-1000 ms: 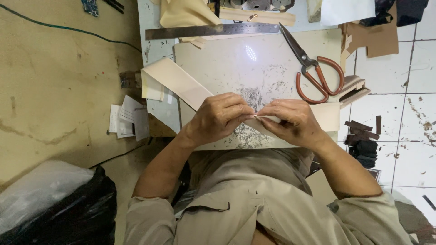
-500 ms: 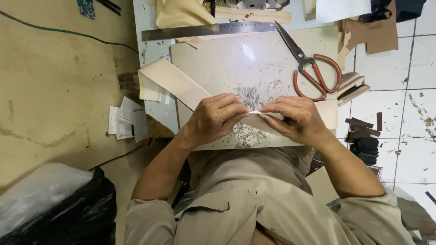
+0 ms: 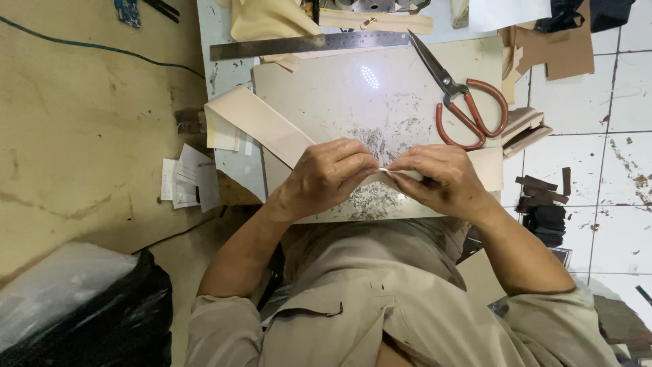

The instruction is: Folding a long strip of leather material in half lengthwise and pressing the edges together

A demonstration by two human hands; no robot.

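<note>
While both hands [image 3: 384,177] pinch it, the cream strip [image 3: 261,126] crosses the cutting board [image 3: 326,88].

Fingertips of left hand [image 3: 326,178] and right hand [image 3: 441,180] closer together than half a second ago, pinching the fold of the long cream leather strip [image 3: 265,129]. The short white edge then showing between them is now nearly covered. Fold sits slightly lower.

A black plastic bag [image 3: 102,319] with a pale translucent top bulges at 8 o'clock on the floor. White paper slips [image 3: 189,182], possibly labels, lie at 9 o'clock.
</note>
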